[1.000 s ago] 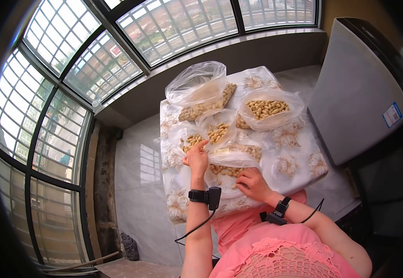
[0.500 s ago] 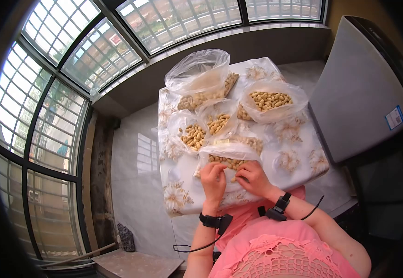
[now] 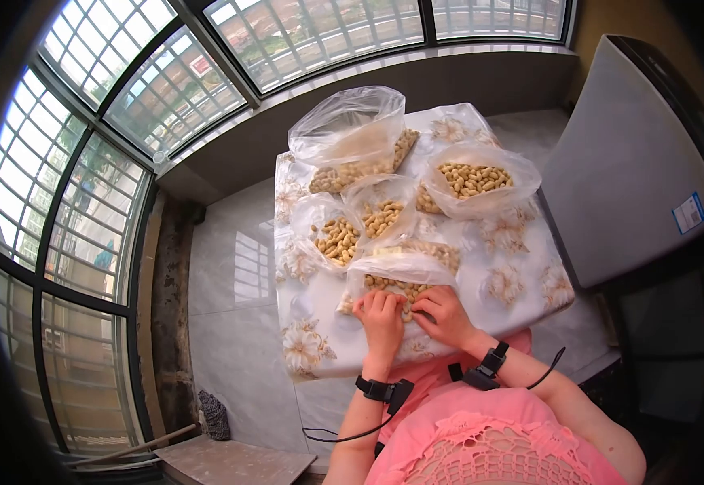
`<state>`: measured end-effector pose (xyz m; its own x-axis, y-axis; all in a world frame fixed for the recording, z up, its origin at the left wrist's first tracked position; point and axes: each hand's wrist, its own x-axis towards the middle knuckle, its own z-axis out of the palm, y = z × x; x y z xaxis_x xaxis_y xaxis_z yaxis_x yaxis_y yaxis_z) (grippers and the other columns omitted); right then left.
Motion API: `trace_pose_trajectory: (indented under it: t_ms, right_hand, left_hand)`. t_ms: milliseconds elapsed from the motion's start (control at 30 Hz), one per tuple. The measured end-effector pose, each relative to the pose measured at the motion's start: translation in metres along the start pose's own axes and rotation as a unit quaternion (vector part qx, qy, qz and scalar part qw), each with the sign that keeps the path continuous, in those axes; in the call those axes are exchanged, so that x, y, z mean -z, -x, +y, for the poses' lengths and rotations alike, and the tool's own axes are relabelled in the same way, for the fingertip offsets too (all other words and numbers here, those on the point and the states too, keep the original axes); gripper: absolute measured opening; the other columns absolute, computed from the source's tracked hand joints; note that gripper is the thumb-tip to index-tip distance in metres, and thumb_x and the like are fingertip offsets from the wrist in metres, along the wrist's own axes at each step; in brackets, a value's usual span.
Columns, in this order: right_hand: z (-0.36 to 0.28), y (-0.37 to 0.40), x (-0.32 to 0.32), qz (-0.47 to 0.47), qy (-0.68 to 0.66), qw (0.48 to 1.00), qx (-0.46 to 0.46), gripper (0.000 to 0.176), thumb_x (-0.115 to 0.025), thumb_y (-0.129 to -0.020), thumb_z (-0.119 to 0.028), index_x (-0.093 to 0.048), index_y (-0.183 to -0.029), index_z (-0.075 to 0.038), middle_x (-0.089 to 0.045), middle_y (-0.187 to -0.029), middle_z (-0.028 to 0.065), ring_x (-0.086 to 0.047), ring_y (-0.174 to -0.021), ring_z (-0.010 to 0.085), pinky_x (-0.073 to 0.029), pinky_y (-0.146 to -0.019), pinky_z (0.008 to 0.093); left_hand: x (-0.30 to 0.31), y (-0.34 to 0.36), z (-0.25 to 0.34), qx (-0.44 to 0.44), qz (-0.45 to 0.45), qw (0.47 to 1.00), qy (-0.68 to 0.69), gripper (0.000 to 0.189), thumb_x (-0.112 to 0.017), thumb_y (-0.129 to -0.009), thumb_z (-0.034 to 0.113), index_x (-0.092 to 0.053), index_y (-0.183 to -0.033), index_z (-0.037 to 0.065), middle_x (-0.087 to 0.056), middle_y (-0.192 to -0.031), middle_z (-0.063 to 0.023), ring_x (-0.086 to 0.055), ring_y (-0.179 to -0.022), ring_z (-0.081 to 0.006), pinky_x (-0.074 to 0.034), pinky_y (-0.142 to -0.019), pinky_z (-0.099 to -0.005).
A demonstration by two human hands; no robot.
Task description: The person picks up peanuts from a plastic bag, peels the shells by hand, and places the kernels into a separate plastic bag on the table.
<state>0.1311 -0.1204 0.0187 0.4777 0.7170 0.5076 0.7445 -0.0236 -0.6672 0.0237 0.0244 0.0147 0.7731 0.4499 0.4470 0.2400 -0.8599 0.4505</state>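
At the front of the table, a clear plastic bag of unshelled peanuts (image 3: 400, 284) lies with its mouth toward me. My left hand (image 3: 382, 319) is at the left of that mouth, thumb and fingers pinched together. Close on its right, my right hand (image 3: 442, 315) is curled in a pinch as well. The fingertips of both hands meet at a small pale peanut (image 3: 407, 314), mostly covered by them. Just beyond are two small open bags, a left bag of peanuts (image 3: 337, 240) and a middle bag of peanuts (image 3: 382, 217).
A large, tall plastic bag (image 3: 348, 133) with peanuts at its bottom stands at the back. Another open peanut bag (image 3: 475, 179) is at the right. A flowered cloth (image 3: 307, 347) covers the table. A grey appliance (image 3: 627, 170) stands on the right; barred windows (image 3: 93, 226) line the left.
My left hand has shifted slightly right, its fingertips now closer to those of my right hand. The right hand has barely moved, and the bags stay put.
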Motion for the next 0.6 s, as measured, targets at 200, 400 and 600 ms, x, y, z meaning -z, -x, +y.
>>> trace_pose_trajectory:
  t_ms: [200,400,600]
  right_hand:
    - [0.0002,-0.0005,0.0015,-0.008,0.004,1.000,0.006,0.016,-0.079,-0.083,-0.009,-0.071,-0.097,-0.009,-0.069,-0.105,0.0066,-0.066,-0.102,0.0283,-0.048,-0.095,0.0425]
    - [-0.0006,-0.0009,0.0012,-0.007,0.003,1.000,0.000,0.016,-0.079,-0.084,-0.009,-0.071,-0.098,-0.009,-0.069,-0.105,0.0068,-0.065,-0.101,0.0285,-0.048,-0.094,0.0427]
    - [-0.0032,-0.0031,0.0036,-0.012,0.005,1.000,0.000,0.017,-0.079,-0.083,-0.008,-0.070,-0.098,-0.008,-0.068,-0.104,0.0074,-0.065,-0.101,0.0289,-0.047,-0.094,0.0426]
  left_hand:
    - [0.0066,0.0022,0.0090,0.002,0.015,0.999,0.030,0.014,-0.076,-0.088,0.014,-0.075,-0.102,0.015,-0.067,-0.110,-0.0016,-0.059,-0.115,-0.0253,-0.032,-0.104,-0.0463]
    - [0.0042,0.0049,0.0051,0.000,0.011,0.999,0.053,0.017,-0.077,-0.087,0.014,-0.074,-0.104,0.014,-0.067,-0.112,-0.0030,-0.059,-0.117,-0.0266,-0.033,-0.105,-0.0459]
    - [0.0088,0.0115,0.0028,-0.001,-0.006,0.998,0.066,0.020,-0.075,-0.086,0.009,-0.074,-0.106,0.014,-0.065,-0.122,-0.0063,-0.057,-0.123,-0.0287,-0.033,-0.108,-0.0464]
